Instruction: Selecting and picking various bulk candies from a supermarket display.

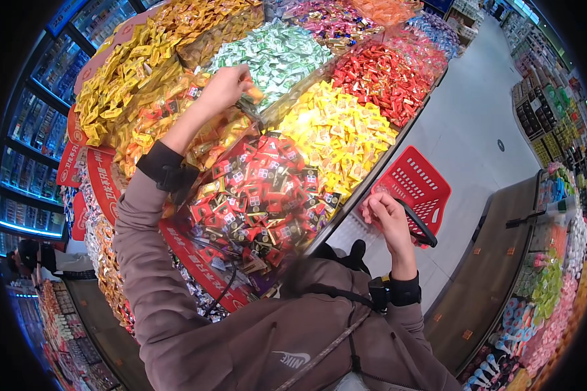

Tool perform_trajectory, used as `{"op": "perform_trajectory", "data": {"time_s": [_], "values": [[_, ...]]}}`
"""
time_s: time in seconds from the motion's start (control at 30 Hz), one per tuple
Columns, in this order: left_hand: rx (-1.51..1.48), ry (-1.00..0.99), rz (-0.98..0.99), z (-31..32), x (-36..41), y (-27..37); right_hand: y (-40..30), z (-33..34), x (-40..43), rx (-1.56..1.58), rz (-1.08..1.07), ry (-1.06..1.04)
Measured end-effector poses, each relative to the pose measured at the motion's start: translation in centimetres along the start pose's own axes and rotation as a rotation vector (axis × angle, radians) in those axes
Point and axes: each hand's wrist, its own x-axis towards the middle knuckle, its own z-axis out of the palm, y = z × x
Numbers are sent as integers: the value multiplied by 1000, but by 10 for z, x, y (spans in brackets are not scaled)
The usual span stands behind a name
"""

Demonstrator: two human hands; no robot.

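Observation:
My left hand (227, 89) reaches over the candy display, its fingers closed on an orange-wrapped candy (255, 94). Beneath and ahead of it are green-and-white wrapped candies (276, 58). Below that wrist lie orange-and-yellow packets (149, 132). My right hand (386, 212) is raised beside the display's edge with its fingers curled, and whether anything is in them is unclear. Close to this hand is a red plastic shopping basket (416, 178). Its black handle (413, 220) passes by my right wrist. Red-and-black wrapped candies (254, 195) lie between my arms.
Clear dividers (298, 90) separate yellow candies (340, 137), red candies (384, 80) and other heaps. Grey floor (474, 117) runs along the right, beside a brown display stand (479, 264). Lit refrigerators (39, 117) line the left. A person (44, 259) stands at far left.

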Motion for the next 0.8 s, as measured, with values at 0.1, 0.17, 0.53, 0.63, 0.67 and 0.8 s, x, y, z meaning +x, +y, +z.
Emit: {"op": "perform_trajectory", "data": {"time_s": [0.1,0.17,0.53,0.63,0.67,0.8], "values": [[-481,68,-93,-12,-1,18,1,1,0,-14,0,8],[-961,-51,-264,-24,-8,51,1,1,1,-10,0,21],[-270,-85,3,-27,8,44,0,2,0,12,2,-1],[98,-64,78,-28,12,13,-1,-1,-1,-13,2,22],[251,-120,67,-27,12,6,-1,-2,-1,-10,-1,34],[350,-276,43,-17,12,-31,2,0,2,-13,-14,-13]]}}
